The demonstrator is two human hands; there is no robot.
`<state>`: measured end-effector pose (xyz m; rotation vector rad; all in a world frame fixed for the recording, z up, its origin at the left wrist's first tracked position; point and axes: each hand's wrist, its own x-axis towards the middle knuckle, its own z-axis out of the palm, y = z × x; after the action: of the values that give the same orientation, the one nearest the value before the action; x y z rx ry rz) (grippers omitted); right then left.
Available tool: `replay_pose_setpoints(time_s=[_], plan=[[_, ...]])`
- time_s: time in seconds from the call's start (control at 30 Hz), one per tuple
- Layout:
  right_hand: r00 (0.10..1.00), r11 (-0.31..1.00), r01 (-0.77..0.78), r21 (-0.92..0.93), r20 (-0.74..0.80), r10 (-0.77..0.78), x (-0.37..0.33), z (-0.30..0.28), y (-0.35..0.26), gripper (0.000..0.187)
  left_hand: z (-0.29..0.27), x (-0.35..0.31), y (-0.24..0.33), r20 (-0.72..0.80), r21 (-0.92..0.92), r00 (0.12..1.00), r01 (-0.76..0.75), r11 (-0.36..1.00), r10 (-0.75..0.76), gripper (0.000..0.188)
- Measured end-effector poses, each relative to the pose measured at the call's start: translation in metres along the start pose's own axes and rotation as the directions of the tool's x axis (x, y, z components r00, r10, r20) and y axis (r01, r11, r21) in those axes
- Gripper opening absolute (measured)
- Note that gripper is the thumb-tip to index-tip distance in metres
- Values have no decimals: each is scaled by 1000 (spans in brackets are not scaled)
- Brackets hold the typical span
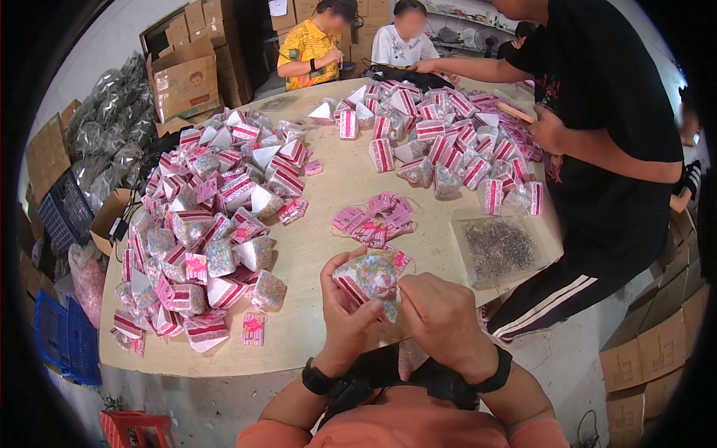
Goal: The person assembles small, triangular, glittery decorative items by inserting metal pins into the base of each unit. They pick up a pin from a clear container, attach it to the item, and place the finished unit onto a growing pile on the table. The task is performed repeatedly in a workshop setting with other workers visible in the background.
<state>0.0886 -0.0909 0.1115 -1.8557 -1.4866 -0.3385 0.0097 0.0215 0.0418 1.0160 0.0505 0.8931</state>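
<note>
My left hand (340, 317) is wrapped round a toy cake slice (366, 278), white and red-striped with pastel sprinkles, just above the table's near edge. Close against the slice's right side, my right hand (444, 317) is closed in a pinch; what its fingertips grip is too small to make out. A pink printed tag (401, 260) shows just behind the slice. Beyond my hands lies a small heap of pink tags (373, 216) with thin cords.
A large pile of similar cake slices (216, 201) covers the table's left side, another pile (455, 127) the far right. A shallow tray (497, 250) of small metal pieces sits at right. A person in black (605, 112) stands there. Blue crates (67, 336) lie at left.
</note>
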Motion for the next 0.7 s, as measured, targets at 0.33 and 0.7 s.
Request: replay_pose_setpoints(time_s=[0.33, 0.7], plan=[[1000, 1000, -2, -3, -5, 2, 0, 3, 5, 8, -2, 0, -2, 6, 115, 998, -59, 992, 59, 74], [998, 999, 33, -22, -56, -34, -1, 6, 13, 6, -1, 1, -7, -9, 106, 999, -47, 993, 48, 76]])
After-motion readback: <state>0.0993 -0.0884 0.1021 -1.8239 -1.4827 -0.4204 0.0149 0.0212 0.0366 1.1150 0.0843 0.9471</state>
